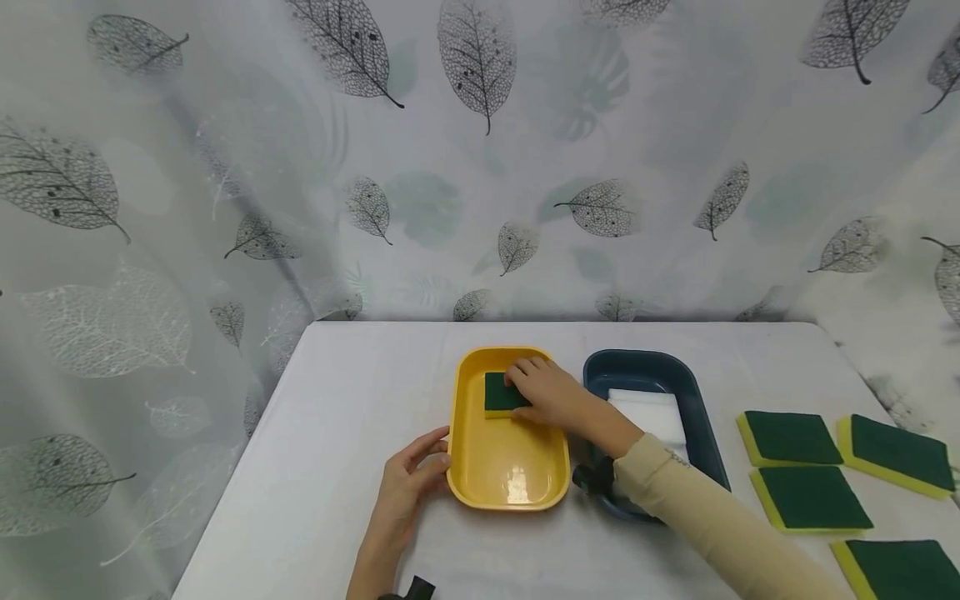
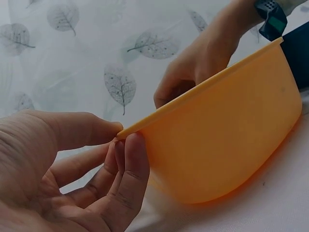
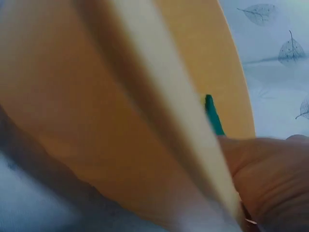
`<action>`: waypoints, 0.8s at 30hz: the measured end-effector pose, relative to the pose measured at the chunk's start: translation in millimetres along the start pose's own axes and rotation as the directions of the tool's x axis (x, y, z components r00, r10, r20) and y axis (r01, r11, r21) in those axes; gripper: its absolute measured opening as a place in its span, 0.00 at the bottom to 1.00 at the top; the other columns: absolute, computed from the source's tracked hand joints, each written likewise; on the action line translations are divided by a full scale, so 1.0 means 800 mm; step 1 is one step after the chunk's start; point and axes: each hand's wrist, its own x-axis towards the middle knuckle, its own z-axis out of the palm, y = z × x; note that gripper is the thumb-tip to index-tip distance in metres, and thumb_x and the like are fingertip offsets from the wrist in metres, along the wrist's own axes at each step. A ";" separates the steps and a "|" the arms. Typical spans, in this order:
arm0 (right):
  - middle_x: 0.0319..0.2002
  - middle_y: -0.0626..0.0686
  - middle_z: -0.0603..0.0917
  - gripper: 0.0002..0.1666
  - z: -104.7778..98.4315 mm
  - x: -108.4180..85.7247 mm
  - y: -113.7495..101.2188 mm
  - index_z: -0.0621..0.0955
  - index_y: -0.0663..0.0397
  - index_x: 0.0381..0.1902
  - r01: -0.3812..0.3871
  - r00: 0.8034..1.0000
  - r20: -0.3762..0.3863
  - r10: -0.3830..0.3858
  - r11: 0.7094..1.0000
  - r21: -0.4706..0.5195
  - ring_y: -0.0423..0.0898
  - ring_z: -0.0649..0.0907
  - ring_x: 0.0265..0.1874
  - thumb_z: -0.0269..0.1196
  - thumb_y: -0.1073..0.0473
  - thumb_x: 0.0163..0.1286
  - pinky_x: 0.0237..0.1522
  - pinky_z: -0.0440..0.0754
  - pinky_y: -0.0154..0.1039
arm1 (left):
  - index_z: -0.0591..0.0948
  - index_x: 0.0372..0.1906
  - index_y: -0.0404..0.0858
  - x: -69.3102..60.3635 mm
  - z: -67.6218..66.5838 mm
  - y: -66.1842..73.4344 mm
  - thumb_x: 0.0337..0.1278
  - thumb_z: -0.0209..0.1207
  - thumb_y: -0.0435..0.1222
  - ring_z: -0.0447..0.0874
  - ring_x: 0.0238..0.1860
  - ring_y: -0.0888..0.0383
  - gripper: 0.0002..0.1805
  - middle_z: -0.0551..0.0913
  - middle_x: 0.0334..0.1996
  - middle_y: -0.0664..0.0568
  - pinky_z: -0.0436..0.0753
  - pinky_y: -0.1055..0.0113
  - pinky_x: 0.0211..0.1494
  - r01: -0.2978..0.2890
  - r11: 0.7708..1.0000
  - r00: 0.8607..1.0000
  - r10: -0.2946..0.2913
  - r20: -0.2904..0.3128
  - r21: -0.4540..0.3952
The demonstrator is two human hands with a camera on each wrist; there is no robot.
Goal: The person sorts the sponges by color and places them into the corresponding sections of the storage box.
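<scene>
In the head view, the right hand [image 1: 551,393] bends its fingers round one end of a rectangular sponge [image 1: 498,392], dark green above and yellow below, inside the far part of a yellow plastic tray [image 1: 510,467] with rounded corners, while the left hand [image 1: 402,487] is at this tray's side. The left wrist view shows thumb and bent fingers pinching the tray's rim. In the right wrist view, the sponge's green edge appears beside the right hand, whose fingertips are hidden.
</scene>
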 end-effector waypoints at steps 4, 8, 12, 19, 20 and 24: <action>0.65 0.62 0.78 0.27 -0.005 -0.004 0.003 0.78 0.57 0.64 0.022 1.000 0.004 -0.023 1.000 0.022 0.60 0.78 0.63 0.70 0.52 0.72 0.67 0.78 0.58 | 0.82 0.66 0.37 0.000 0.000 0.000 0.61 0.69 0.33 0.84 0.39 0.55 0.27 0.81 0.51 0.44 0.89 0.67 0.41 -0.008 1.000 1.000 0.008 -0.006 0.001; 0.69 0.64 0.75 0.29 -0.009 -0.006 0.004 0.78 0.56 0.69 0.008 1.000 0.016 -0.008 1.000 0.014 0.63 0.76 0.67 0.68 0.54 0.74 0.70 0.76 0.60 | 0.81 0.66 0.37 0.001 0.001 0.001 0.61 0.69 0.33 0.84 0.40 0.55 0.27 0.81 0.51 0.44 0.89 0.66 0.42 -0.007 1.000 1.000 0.007 -0.004 0.008; 0.70 0.62 0.75 0.29 -0.010 -0.007 0.004 0.79 0.54 0.69 -0.007 1.000 0.017 0.007 1.000 0.006 0.62 0.76 0.68 0.68 0.54 0.74 0.70 0.77 0.59 | 0.81 0.66 0.38 0.000 0.001 0.000 0.62 0.69 0.33 0.84 0.40 0.55 0.27 0.81 0.52 0.44 0.89 0.67 0.42 -0.002 1.000 1.000 0.002 0.005 0.006; 0.68 0.62 0.77 0.28 -0.010 -0.008 0.003 0.79 0.55 0.69 -0.004 1.000 0.007 0.003 1.000 0.028 0.61 0.77 0.67 0.68 0.55 0.73 0.69 0.78 0.58 | 0.81 0.66 0.38 0.001 0.001 -0.001 0.62 0.68 0.33 0.84 0.40 0.55 0.26 0.80 0.52 0.44 0.89 0.67 0.42 -0.006 1.000 1.000 0.006 -0.001 0.009; 0.69 0.62 0.77 0.29 -0.011 -0.007 0.003 0.79 0.55 0.69 -0.007 1.000 0.012 0.007 1.000 0.030 0.61 0.77 0.67 0.68 0.55 0.73 0.69 0.77 0.58 | 0.81 0.66 0.38 0.001 0.001 -0.001 0.63 0.68 0.33 0.84 0.40 0.55 0.26 0.80 0.52 0.44 0.89 0.67 0.42 -0.005 1.000 1.000 0.005 -0.001 0.012; 0.69 0.61 0.76 0.28 -0.013 -0.006 0.002 0.79 0.55 0.69 -0.019 1.000 0.018 0.018 0.999 0.041 0.61 0.76 0.68 0.68 0.55 0.74 0.70 0.77 0.58 | 0.81 0.66 0.37 0.001 0.000 0.000 0.63 0.67 0.32 0.84 0.41 0.55 0.26 0.80 0.53 0.43 0.88 0.67 0.42 -0.002 1.000 1.000 0.002 -0.002 0.015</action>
